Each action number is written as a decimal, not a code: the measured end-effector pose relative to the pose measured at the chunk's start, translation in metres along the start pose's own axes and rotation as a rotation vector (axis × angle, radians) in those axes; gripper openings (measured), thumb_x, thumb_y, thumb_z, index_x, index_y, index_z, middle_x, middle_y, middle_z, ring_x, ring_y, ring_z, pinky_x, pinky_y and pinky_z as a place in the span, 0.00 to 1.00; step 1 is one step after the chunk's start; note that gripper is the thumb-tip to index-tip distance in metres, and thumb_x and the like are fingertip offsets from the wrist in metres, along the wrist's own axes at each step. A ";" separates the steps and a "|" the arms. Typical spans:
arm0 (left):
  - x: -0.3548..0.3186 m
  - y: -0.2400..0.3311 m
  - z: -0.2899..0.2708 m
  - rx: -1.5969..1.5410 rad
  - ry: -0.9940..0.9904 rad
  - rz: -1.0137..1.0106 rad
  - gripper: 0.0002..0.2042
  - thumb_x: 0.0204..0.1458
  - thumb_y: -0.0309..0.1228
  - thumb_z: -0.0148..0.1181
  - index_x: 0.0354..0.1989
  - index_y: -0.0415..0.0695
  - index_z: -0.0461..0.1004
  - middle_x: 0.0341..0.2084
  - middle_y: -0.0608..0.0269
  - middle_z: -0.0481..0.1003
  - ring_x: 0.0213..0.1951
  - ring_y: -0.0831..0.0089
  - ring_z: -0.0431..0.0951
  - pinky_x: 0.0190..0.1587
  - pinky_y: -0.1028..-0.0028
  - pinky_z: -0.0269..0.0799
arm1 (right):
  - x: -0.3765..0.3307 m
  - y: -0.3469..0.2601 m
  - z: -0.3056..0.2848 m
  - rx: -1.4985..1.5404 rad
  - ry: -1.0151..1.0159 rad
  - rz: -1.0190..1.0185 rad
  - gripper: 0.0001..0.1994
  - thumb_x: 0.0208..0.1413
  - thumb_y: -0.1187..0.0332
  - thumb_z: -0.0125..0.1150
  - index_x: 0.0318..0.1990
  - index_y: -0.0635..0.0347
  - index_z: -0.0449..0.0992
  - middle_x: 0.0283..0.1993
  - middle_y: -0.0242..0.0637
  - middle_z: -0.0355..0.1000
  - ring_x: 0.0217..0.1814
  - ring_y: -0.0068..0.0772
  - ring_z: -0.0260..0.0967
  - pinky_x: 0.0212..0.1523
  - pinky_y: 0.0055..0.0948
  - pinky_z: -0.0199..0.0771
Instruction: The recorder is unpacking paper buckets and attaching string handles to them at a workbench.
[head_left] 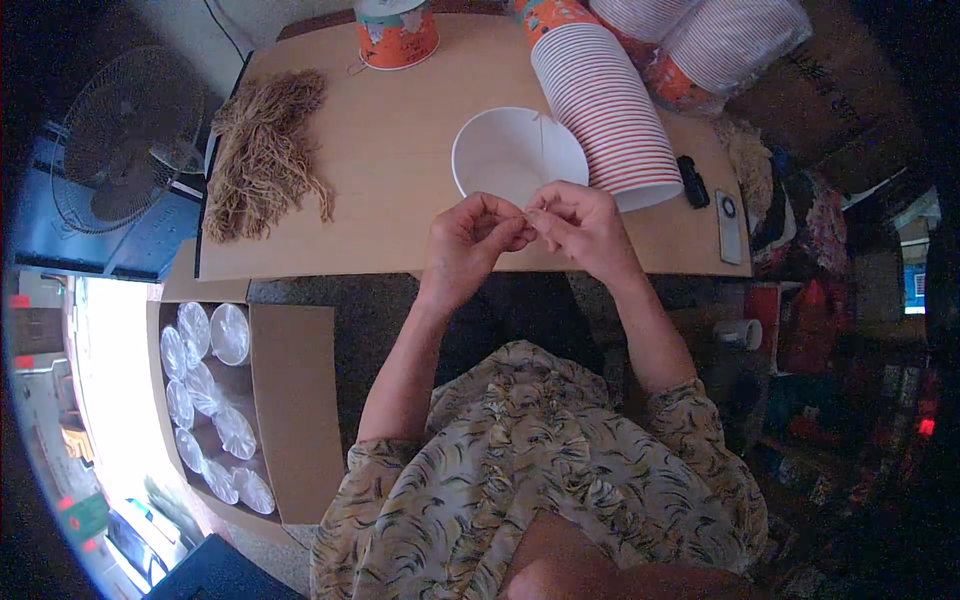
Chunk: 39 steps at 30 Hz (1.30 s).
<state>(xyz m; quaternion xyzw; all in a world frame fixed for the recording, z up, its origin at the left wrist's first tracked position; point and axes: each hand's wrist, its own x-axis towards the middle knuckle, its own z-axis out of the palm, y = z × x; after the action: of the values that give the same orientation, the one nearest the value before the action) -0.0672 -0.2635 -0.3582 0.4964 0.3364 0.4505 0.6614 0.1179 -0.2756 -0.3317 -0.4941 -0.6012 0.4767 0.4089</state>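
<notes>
My left hand (468, 245) and my right hand (588, 232) meet at the table's front edge, thumbs and fingertips pinched together. A thin string crosses the inside of a white paper bucket (500, 150) just beyond them and leads down toward my fingers. Its end between the fingertips is too small to see clearly. The bucket lies with its mouth toward me. Beside it on the right runs a long nested stack of white paper buckets (610, 110) with red-edged rims. A bundle of brown strings (268, 150) lies on the left of the table.
An orange printed bucket (397, 38) stands at the back of the cardboard-topped table (400, 200). Plastic-wrapped bucket stacks (725, 50) are at the back right. A phone-like device (729, 228) and a black object (691, 182) lie near the right edge. On the left are a fan (125, 140) and an open carton (290, 410) holding several wrapped buckets.
</notes>
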 end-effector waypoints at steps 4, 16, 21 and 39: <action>-0.002 0.001 -0.001 0.022 -0.004 0.022 0.03 0.60 0.21 0.57 0.39 0.33 0.72 0.31 0.58 0.80 0.36 0.75 0.81 0.41 0.76 0.80 | -0.002 -0.003 -0.002 0.083 0.005 0.042 0.05 0.61 0.71 0.60 0.37 0.65 0.76 0.27 0.28 0.74 0.25 0.13 0.67 0.25 0.17 0.67; 0.001 -0.001 0.004 0.023 -0.004 0.053 0.06 0.62 0.22 0.55 0.44 0.33 0.72 0.32 0.57 0.81 0.36 0.74 0.82 0.42 0.75 0.79 | 0.002 0.008 -0.008 0.315 0.123 0.054 0.06 0.59 0.70 0.61 0.39 0.63 0.78 0.23 0.22 0.67 0.21 0.09 0.58 0.20 0.14 0.55; 0.000 0.002 0.006 0.189 -0.013 0.136 0.08 0.60 0.24 0.59 0.46 0.34 0.76 0.30 0.61 0.81 0.35 0.77 0.81 0.39 0.78 0.78 | -0.001 -0.007 -0.006 0.185 0.141 -0.010 0.07 0.60 0.70 0.62 0.40 0.65 0.78 0.27 0.27 0.73 0.27 0.15 0.68 0.30 0.18 0.71; -0.010 -0.005 -0.008 0.569 -0.038 0.465 0.06 0.53 0.23 0.65 0.38 0.40 0.82 0.39 0.56 0.81 0.34 0.69 0.83 0.32 0.72 0.82 | -0.007 -0.028 -0.024 -0.125 0.171 -0.275 0.07 0.59 0.70 0.60 0.36 0.65 0.74 0.29 0.30 0.72 0.31 0.15 0.66 0.32 0.21 0.67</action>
<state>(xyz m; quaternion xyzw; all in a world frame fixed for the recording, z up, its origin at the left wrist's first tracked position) -0.0768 -0.2705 -0.3651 0.7320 0.3143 0.4677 0.3829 0.1364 -0.2798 -0.2992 -0.4704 -0.6548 0.3340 0.4883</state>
